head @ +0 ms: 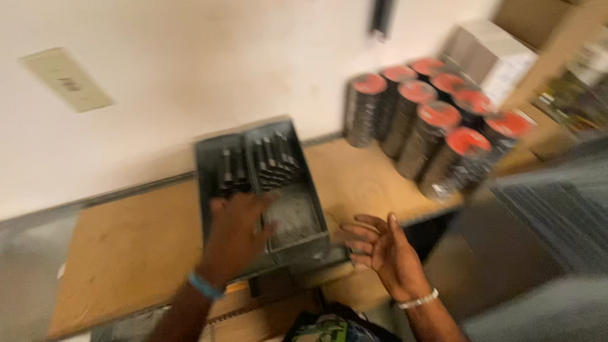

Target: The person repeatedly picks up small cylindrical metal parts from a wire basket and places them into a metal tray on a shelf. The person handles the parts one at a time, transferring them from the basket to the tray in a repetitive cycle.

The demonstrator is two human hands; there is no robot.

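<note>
Left hand [237, 231] rests on divided grey tray [297, 244]; right hand [383, 250] open beside.

Beige wall plate [66, 79] upper left (white carton [491, 54] right).

The tray [313, 209] under the left hand [237, 231] looked like dark matt metal, its bolts [273, 161] dull steel. The bench top [133, 247] was smooth, matt pale wood. At two o'clock, stacked discs [437, 136] looked gritty and dark with glossy red labels; cardboard boxes [491, 54] looked matt.
</note>
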